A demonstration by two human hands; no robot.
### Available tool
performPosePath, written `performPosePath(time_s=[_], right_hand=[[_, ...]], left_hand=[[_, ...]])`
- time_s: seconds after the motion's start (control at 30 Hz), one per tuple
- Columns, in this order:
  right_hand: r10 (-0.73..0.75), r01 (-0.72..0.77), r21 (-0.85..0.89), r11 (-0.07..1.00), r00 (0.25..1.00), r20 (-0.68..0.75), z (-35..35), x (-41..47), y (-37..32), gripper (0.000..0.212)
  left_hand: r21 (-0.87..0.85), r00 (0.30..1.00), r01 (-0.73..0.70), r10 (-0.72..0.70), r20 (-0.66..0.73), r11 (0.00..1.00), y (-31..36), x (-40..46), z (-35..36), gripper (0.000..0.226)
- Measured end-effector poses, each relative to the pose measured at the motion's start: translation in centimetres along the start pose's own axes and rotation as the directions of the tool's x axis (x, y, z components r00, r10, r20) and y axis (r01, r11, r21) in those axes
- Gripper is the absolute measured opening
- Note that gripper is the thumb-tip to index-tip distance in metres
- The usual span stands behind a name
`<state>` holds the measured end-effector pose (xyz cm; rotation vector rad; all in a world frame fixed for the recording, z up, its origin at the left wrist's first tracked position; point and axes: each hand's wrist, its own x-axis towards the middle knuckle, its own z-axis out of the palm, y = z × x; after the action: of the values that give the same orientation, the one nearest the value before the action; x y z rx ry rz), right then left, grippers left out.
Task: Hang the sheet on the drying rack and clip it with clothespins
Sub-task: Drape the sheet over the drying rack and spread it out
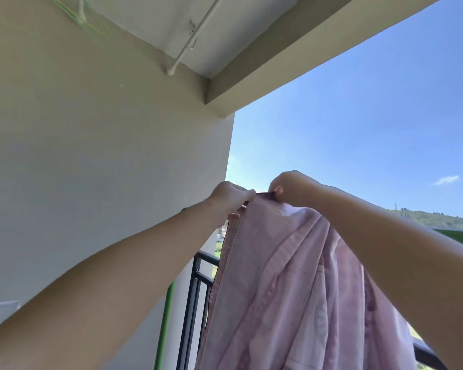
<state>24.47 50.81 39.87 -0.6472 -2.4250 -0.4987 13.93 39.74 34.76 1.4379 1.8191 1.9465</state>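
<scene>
1. Sheet, a pale pink cotton cloth with a faint check [286, 276], hung bunched from its top edge, which both raised hands held up against the sky
2. Left hand [231, 194] had its fingers curled round the top edge at the left end of a short taut stretch; right hand [289, 186] pinched the same edge at the other end, thumb nail showing
3. Between the two grips ran a thin dark hem, roughly level, so the edge's long axis lay left to right; the hands were close together, neither clearly nearer the cloth
4. All the rest of the cloth fell straight down from the grips in folds, in front of a black metal railing [198, 284]
5. Neither the drying rack's bar nor any line showed under the hem; I could not tell if the edge lay over anything
6. No clothespins could be made out; the cloth's lower part was cut off by the frame, and a green pole [166, 321] stood beside the grey wall [91, 169]
</scene>
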Motion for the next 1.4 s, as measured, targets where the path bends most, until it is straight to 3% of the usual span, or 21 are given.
performPosePath(time_s=[0.07, 0.2, 0.27, 0.37, 0.5, 0.63, 0.77, 0.93, 1.03, 1.1, 1.17, 1.3, 1.4], right_hand=[[0.023, -0.020, 0.032, 0.999, 0.994, -0.107, -0.9, -0.3, 1.5, 0.028], [0.102, -0.099, 0.026, 0.995, 0.976, -0.193, -3.2, -2.9, 5.2, 0.026], [0.133, -0.120, 0.070, 0.990, 0.962, -0.237, -4.0, -4.5, 6.2, 0.022], [0.181, -0.119, 0.200, 0.973, 0.926, -0.332, -4.9, -6.2, 5.9, 0.022], [0.256, -0.102, 0.347, 0.932, 0.864, -0.434, -6.2, -8.0, 5.3, 0.016], [0.274, -0.166, 0.292, 0.942, 0.883, -0.381, -6.2, -10.1, 6.8, 0.007], [0.284, -0.224, 0.232, 0.946, 0.921, -0.266, -5.7, -10.9, 7.6, 0.006], [0.283, -0.272, 0.079, 0.959, 0.937, -0.204, -5.5, -9.9, 7.2, 0.010], [0.265, -0.289, -0.060, 0.956, 0.931, -0.253, -6.2, -8.7, 6.5, 0.016], [0.285, -0.312, -0.055, 0.948, 0.916, -0.283, -7.4, -8.2, 7.6, 0.013], [0.308, -0.326, -0.008, 0.945, 0.901, -0.307, -9.2, -8.5, 9.6, 0.007], [0.292, -0.347, -0.159, 0.924, 0.911, -0.293, -13.0, -10.5, 13.7, 0.009], [0.320, -0.349, -0.255, 0.902, 0.936, -0.149, -15.9, -13.2, 16.5, 0.013]], left_hand=[[0.033, 0.999, -0.028, 0.029, -0.021, 0.999, 0.7, 0.2, 0.0, 0.018], [-0.024, 0.981, -0.135, 0.130, -0.143, 0.991, 3.3, 0.3, -0.4, 0.024], [0.035, 0.977, -0.209, 0.210, -0.033, 0.977, 4.3, -0.4, 0.9, 0.021], [0.263, 0.932, -0.358, 0.328, 0.152, 0.896, 4.4, -1.8, 5.4, 0.017], [0.341, 0.902, -0.416, 0.430, 0.037, 0.843, 4.5, -2.6, 9.1, 0.024], [0.259, 0.905, -0.422, 0.420, 0.066, 0.869, 5.1, -2.7, 8.8, 0.031], [0.099, 0.937, -0.338, 0.326, 0.124, 0.936, 6.1, -3.1, 7.9, 0.032], [0.051, 0.964, -0.262, 0.260, 0.048, 0.964, 9.1, -3.4, 7.0, 0.029], [0.171, 0.966, -0.240, 0.218, 0.139, 0.956, 11.8, -4.0, 6.4, 0.029], [0.244, 0.948, -0.213, 0.140, 0.287, 0.946, 12.6, -4.6, 6.3, 0.023], [0.291, 0.935, -0.214, 0.108, 0.339, 0.932, 12.6, -5.2, 6.9, 0.015], [0.260, 0.948, -0.316, 0.291, 0.130, 0.913, 13.6, -5.4, 10.7, 0.007], [0.372, 0.864, -0.455, 0.502, -0.035, 0.809, 15.4, -6.2, 14.6, 0.009]])
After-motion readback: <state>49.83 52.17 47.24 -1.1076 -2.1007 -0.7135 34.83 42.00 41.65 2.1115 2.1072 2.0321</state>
